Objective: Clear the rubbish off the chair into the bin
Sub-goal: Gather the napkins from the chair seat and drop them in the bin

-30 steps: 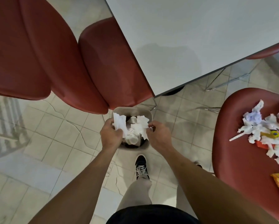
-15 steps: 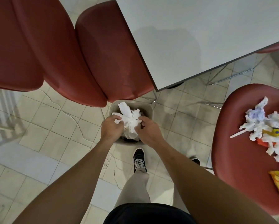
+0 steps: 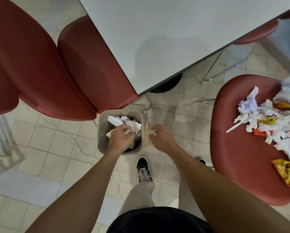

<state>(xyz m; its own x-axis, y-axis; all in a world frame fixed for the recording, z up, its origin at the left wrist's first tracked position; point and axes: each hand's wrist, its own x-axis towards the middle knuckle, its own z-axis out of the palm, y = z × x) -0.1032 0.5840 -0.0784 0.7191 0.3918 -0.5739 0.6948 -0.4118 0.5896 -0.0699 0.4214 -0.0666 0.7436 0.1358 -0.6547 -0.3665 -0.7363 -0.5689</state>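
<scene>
You're at the drop-off step: left hand [image 3: 122, 137] is down over the bin [image 3: 102, 132], centre of the frame, fingers curled around a bit of white crumpled paper [image 3: 130, 124] at the mouth (could be pressing it down, hard to tell). Right hand [image 3: 161, 137] sits just right of the bin rim, outside it, fingers loosely spread; a small white scrap shows at the fingertips, but I can't tell if it's pinched or lying on the floor. A pale flat strip stands against the bin's right wall.

Bin contents: white paper wads piled near the rim, dark space beneath, so room looks tight.

Most of the job looks undone. The rubbish pile [image 3: 265, 120] sits on the red chair [image 3: 238, 165] at the right of the frame: torn white tissue, a white plastic utensil [image 3: 234, 128], orange bits, and a yellow wrapper [image 3: 286, 170] lower right, apart from the heap.

Next, let go of the paper, swing right, and gather a handful. Light scraps will likely slip, so cup both hands.
</scene>
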